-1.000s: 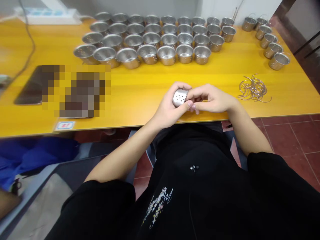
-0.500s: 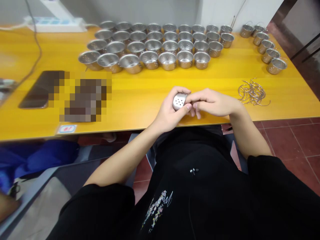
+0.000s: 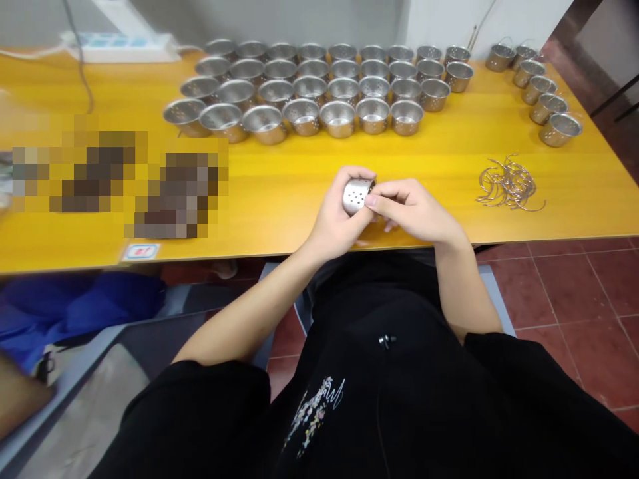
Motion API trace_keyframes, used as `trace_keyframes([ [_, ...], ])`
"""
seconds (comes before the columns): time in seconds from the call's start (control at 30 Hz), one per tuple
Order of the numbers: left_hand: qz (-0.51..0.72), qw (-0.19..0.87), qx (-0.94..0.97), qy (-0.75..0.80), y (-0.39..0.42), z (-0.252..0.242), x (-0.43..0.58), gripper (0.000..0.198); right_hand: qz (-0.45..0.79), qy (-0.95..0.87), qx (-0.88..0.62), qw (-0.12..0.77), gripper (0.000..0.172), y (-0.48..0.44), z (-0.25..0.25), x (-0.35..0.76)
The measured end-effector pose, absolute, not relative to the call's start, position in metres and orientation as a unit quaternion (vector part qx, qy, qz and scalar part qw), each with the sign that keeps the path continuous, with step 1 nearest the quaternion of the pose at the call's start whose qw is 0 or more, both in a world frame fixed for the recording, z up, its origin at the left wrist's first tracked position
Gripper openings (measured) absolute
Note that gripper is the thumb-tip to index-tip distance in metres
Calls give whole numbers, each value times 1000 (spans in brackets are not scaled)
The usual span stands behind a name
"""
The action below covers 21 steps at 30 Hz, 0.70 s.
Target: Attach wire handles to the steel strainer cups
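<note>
Close to the table's front edge, my left hand (image 3: 337, 216) is wrapped around a small perforated metal cup (image 3: 355, 197), which lies on its side with its holed base facing left. My right hand (image 3: 412, 207) meets it from the right, closed, with the thumb against the cup near its rim and the fingers curled at the mouth. Those fingertips are partly hidden, so I cannot tell whether a wire is between them. A tangled heap of thin curved metal wires (image 3: 509, 185) lies to the right of my hands.
Rows of similar cups (image 3: 339, 120) stand upright along the back of the yellow table (image 3: 279, 179). A shorter line of cups (image 3: 560, 131) runs down the right side, some with wire handles. Pixelated dark objects (image 3: 174, 193) and a power strip (image 3: 124, 48) are at left.
My right hand has drawn in and its thumb has moved up onto the cup's side. The cup has turned slightly in my left hand. The camera view has shifted a little.
</note>
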State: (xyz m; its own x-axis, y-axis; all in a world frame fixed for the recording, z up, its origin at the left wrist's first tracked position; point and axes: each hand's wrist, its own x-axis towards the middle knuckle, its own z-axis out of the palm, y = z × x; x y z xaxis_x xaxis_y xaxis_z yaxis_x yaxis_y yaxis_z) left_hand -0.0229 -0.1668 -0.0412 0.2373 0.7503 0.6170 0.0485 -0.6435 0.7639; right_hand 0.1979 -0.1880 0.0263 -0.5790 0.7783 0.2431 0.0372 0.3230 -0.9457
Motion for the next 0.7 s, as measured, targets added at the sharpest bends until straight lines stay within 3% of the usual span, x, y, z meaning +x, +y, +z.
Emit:
trace_keyframes([
  [0.37, 584, 309, 685, 308, -161, -50, -25, 58, 459, -635, -359, 507, 62, -193, 2, 153],
  [0.7, 585, 291, 700, 288, -161, -45, -29, 53, 459, -612, -366, 530, 80, -194, -2, 148],
])
